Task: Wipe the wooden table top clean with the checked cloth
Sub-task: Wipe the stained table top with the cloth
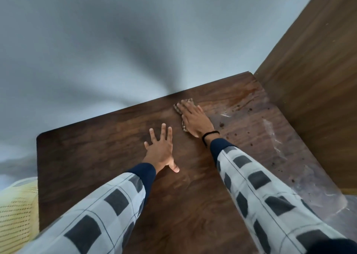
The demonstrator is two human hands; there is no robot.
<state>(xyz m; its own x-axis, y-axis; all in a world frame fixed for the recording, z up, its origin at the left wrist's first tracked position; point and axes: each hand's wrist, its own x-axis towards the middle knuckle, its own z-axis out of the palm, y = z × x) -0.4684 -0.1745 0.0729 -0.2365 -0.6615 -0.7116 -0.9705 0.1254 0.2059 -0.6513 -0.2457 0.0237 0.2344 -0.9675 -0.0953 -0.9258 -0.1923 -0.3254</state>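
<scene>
Checked cloth (189, 100) is lying near the wooden surface's (96, 157) far edge, with the right hand (193, 118) pressing it flat, fingers straight. Left hand (161, 149) is resting flat, fingers spread, holding nothing. Dark spots (221, 125) are sitting just to the right; firm, overlapping strokes toward them seem wisest.

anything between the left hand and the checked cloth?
Nothing. The head view shows only bare wooden table top between the spread left hand and the checked cloth under the right hand.
</scene>
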